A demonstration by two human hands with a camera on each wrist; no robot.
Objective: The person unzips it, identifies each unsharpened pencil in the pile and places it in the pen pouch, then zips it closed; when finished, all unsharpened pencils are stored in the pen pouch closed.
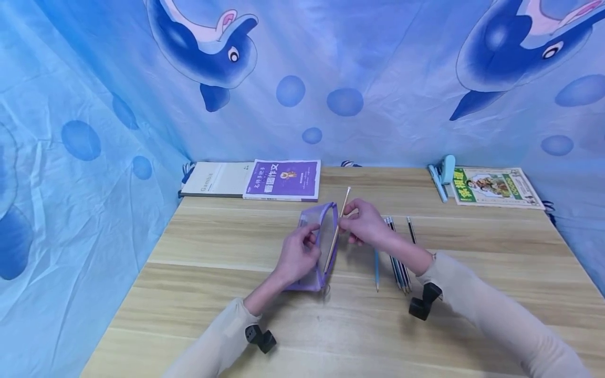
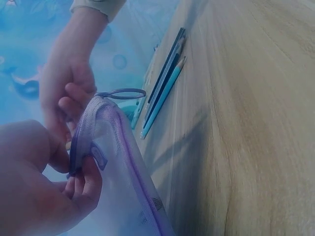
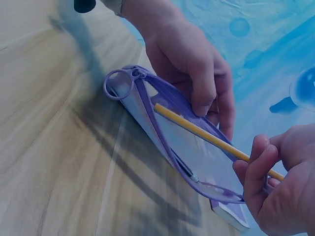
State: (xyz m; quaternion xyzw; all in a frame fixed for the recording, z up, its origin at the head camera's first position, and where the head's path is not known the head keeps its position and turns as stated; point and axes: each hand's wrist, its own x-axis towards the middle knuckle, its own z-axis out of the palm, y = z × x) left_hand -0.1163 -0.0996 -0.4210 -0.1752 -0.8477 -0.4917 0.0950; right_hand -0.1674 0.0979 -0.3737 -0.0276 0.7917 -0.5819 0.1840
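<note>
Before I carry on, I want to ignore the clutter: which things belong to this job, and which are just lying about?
Job in hand:
purple pouch, pinched by the left hand
yellow pencil, in the right hand
probably the blue pencil and dark pencils

Apparently lying about:
purple book
Gambit notebook
picture-covered booklet
blue stapler
slim blue stationery

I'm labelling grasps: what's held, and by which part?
The right hand pinches the yellow pencil along its shaft, nearer its far end; the left hand pinches the pouch by its zippered rim.
</note>
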